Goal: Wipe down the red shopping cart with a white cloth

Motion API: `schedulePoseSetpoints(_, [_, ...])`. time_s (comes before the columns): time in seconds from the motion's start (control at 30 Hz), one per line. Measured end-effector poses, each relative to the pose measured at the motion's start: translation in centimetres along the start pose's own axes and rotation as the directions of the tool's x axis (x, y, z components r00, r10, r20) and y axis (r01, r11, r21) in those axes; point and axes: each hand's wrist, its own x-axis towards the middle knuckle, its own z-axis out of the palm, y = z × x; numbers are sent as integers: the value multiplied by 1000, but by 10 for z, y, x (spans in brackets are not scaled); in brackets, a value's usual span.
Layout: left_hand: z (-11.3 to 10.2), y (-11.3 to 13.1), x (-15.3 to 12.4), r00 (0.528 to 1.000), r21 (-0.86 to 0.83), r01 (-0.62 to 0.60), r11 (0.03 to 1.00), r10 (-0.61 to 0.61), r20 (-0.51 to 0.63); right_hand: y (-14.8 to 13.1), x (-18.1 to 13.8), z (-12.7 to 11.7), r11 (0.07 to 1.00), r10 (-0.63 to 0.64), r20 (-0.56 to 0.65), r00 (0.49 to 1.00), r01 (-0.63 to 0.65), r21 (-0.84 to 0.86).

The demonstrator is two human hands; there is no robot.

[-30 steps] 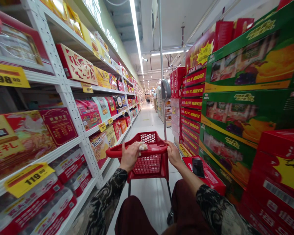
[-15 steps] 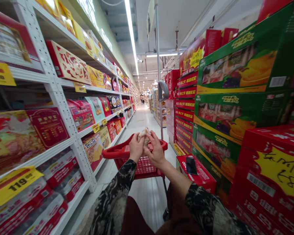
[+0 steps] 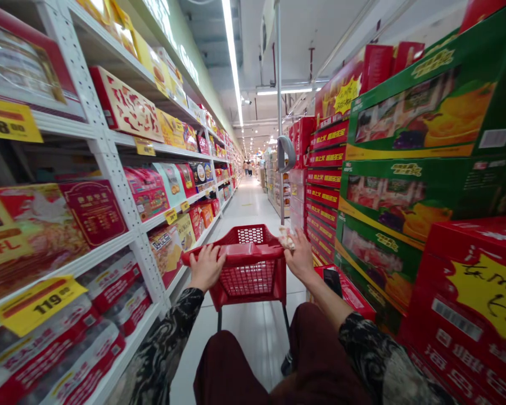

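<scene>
A red shopping cart (image 3: 251, 284) with a lattice basket stands just in front of me, its handle (image 3: 249, 254) running crosswise. My left hand (image 3: 206, 267) is closed over the left end of that handle. At the other end, my right hand (image 3: 300, 257) is closed around a crumpled, whitish, soft-looking wad (image 3: 287, 241). That wad sticks out above the fingers, and its exact kind is unclear. The right hand rests against the handle's right end; how far its fingers wrap the bar is hidden.
White shelves (image 3: 129, 219) of boxed goods line the left. On the right rise stacked green boxes (image 3: 388, 191) and red cartons (image 3: 468, 287). A dark phone-like object (image 3: 332, 283) lies on a low red box. A metal pole (image 3: 279, 112) stands ahead; distant people (image 3: 248, 167) are in the aisle.
My hands were together around the whitish wad above the handle. They have parted: the left moved down-left onto the handle, the right moved rightward with the wad.
</scene>
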Motion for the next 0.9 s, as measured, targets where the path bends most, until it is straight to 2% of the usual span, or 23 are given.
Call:
schedulePoseSetpoints(0.07, [10,-9,-4,999,32,11,999,-12,46,-3,-7,11,999,-33,71,997,34,-21])
schedulePoseSetpoints(0.13, [16,-10,-6,998,29,10,1000,-12,55,-22,-14,25,991,-133,146,980,136,-9])
schedulePoseSetpoints(0.23, [17,-7,-6,999,11,5,1000,-5,51,-57,-23,43,953,-289,245,925,301,-12])
schedulePoseSetpoints(0.33, [16,-6,-6,999,10,3,1000,-3,36,-67,-24,45,922,-357,288,889,384,-44])
schedulePoseSetpoints(0.4, [15,-7,-7,1000,17,0,1000,0,28,-53,-20,37,917,-363,276,890,394,-63])
schedulePoseSetpoints(0.5, [16,-6,-9,1000,28,-6,1000,6,3,-17,-13,18,929,-334,215,918,359,-90])
schedulePoseSetpoints(0.63, [17,2,-11,1000,25,3,1000,-3,-11,14,-9,2,965,-172,116,978,191,-181])
schedulePoseSetpoints(0.73, [17,10,-13,1000,25,23,999,-23,0,6,-14,10,970,-126,120,985,147,-195])
schedulePoseSetpoints(0.9, [18,16,-13,999,51,43,998,-43,0,-36,-24,39,940,-293,253,922,327,-101])
